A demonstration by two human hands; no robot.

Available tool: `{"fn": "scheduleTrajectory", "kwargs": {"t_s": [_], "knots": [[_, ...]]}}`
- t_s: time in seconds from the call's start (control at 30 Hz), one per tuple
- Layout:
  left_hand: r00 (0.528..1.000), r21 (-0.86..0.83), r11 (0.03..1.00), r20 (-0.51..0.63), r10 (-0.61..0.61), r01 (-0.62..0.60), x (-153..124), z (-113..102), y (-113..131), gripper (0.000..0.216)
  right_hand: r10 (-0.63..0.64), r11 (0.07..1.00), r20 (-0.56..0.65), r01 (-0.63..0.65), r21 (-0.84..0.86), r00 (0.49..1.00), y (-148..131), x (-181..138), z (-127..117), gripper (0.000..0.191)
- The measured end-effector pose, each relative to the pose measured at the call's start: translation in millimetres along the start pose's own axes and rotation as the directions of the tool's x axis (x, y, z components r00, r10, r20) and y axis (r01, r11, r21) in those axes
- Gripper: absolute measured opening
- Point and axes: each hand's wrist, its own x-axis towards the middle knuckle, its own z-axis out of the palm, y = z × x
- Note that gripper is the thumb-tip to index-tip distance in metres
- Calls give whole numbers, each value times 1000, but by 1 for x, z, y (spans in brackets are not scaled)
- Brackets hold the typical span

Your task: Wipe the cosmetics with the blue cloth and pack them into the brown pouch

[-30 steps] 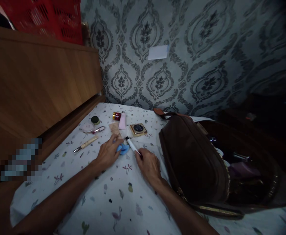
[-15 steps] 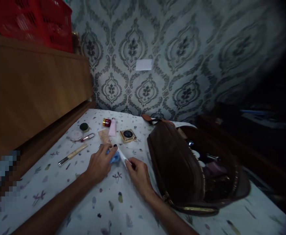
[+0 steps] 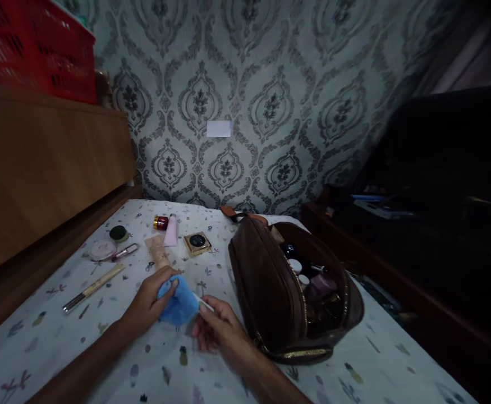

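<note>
My left hand is closed on a fluffy blue cloth. In my right hand a slim white tube is pinched between thumb and fingers. The cloth covers the tube's far end, so its cap is hidden. Just beyond my left hand lies a beige tube, with a pink tube behind it. A gold compact with a dark round centre rests farther back. To the right of my right hand stands an unzipped brown bag with cosmetics inside.
On the left lie a long beige stick with a silver end, a lip gloss tube, a round clear case and a dark-lidded jar. A red jar with a gold lid is farther back. A wooden cabinet borders the left.
The blue cloth, mostly hidden under my left hand before, now spreads over the tube's far end. Both hands have come nearer to me. The camera view has shifted right.
</note>
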Motion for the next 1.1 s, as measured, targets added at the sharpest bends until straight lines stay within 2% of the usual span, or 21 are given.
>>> {"fn": "scheduleTrajectory", "kwargs": {"t_s": [0.13, 0.23, 0.33, 0.4, 0.53, 0.6, 0.67, 0.73, 0.87, 1.0, 1.1], "knots": [[998, -32, 997, 1, -69, 69, -3, 1, 9, 33, 15, 999, 15, -16, 49, 1000, 0, 1, -3, 54], [989, -58, 988, -32, -147, 145, -3, 1, 13, 32, -65, 994, 9, 66, -91, 998, -2, -1, -3, 51], [977, -121, 973, -65, -204, 195, -2, 2, 15, 30, -204, 937, -3, 194, -292, 979, -6, -5, -1, 49], [966, -193, 954, -71, -249, 232, -1, 4, 14, 27, -316, 855, 6, 288, -432, 949, -8, -8, 0, 43], [922, -427, 842, -46, -384, 329, 0, 11, 8, 20, -533, 586, 75, 431, -686, 843, -7, -12, -4, 28], [899, -498, 790, -44, -436, 358, 0, 15, 5, 19, -576, 491, 106, 447, -748, 810, -5, -12, -7, 28], [877, -533, 759, -63, -476, 373, 1, 19, 2, 21, -594, 450, 120, 452, -770, 795, -3, -11, -9, 29], [854, -579, 721, -79, -515, 381, 2, 21, 1, 25, -592, 462, 111, 449, -765, 798, -1, -10, -9, 29], [823, -668, 633, -54, -565, 391, 4, 22, 7, 31, -502, 582, 69, 396, -710, 862, -2, -8, -5, 29], [832, -706, 580, 22, -554, 405, 3, 20, 16, 40, -443, 736, -27, 346, -582, 896, -3, -6, -4, 33], [851, -683, 612, 28, -525, 399, 1, 18, 16, 53, -409, 815, -97, 315, -486, 907, -4, -5, -5, 31]]}}
